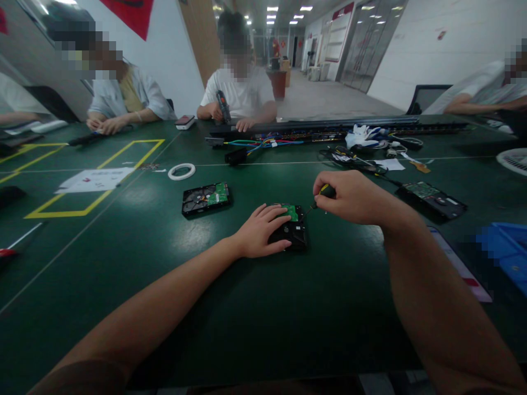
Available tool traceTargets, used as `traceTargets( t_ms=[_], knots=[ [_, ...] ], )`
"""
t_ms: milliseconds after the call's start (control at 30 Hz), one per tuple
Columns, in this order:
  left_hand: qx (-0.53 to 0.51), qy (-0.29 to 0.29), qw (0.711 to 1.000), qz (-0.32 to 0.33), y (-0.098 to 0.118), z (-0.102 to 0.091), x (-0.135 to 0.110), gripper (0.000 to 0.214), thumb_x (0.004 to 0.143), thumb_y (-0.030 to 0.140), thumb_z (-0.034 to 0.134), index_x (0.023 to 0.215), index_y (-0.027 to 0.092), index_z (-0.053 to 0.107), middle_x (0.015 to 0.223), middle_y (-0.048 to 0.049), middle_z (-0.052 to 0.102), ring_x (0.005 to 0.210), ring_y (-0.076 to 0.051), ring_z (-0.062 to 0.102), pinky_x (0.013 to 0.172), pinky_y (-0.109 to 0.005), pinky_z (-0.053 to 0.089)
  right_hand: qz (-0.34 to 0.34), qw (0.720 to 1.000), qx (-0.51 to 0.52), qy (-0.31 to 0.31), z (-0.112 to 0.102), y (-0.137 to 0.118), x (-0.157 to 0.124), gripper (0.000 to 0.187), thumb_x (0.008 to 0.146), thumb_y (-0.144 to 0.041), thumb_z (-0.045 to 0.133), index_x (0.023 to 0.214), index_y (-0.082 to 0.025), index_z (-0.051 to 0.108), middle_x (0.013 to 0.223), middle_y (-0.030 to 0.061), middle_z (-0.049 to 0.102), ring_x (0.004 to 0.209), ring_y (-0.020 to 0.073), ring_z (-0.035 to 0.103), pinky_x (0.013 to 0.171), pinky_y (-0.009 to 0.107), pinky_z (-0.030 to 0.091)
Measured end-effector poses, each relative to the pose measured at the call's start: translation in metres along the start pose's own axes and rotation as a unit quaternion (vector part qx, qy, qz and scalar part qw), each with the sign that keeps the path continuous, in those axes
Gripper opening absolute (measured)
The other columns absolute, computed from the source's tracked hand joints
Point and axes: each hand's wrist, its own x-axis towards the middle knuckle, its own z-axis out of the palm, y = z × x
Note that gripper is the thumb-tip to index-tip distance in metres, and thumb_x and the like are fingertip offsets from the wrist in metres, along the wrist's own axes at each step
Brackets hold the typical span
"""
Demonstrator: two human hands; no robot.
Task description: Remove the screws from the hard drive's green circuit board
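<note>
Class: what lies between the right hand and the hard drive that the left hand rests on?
Only the shaft of the screwdriver, which the right hand grips. Its tip reaches the hard drive beside the left hand. The head view shows this.

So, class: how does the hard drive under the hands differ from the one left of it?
The held drive is pressed by the left hand, the right hand's screwdriver at it; the left drive lies untouched. The held drive is partly covered; the left drive shows whole. Both show green circuit boards.

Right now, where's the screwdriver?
Head view, just right of centre: the screwdriver is gripped in the right hand, its tip at the hard drive that the left hand rests on.
</note>
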Motion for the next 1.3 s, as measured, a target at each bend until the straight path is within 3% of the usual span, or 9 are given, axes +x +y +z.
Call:
traceTargets(
  t_ms=[267,1300],
  knots=[
    [-0.006,0.002,1.0,-0.001,0.0,0.0015,0.0016,0.072,0.106,0.067,0.063,0.164,0.025,0.055,0.173,-0.0163,0.051,0.165,-0.042,0.042,0.136,-0.072,0.028,-0.011,1.0,0.004,0.0,0.0088,0.0071,0.0044,0.015,0.089,-0.027,0.063,0.096,-0.02,0.076,0.1,0.01,0.083,0.087,0.0256,0.073,0.083,0.038,0.049],
    [-0.01,0.001,1.0,-0.001,0.0029,0.0015,0.0046,0.073,0.106,0.066,0.064,0.164,0.024,0.054,0.173,-0.0172,0.051,0.165,-0.042,0.042,0.137,-0.072,0.026,-0.031,1.0,0.006,0.003,0.0096,0.0026,0.0024,0.011,0.093,-0.024,0.066,0.1,-0.02,0.072,0.101,0.0093,0.082,0.089,0.0246,0.074,0.083,0.036,0.049]
  ],
)
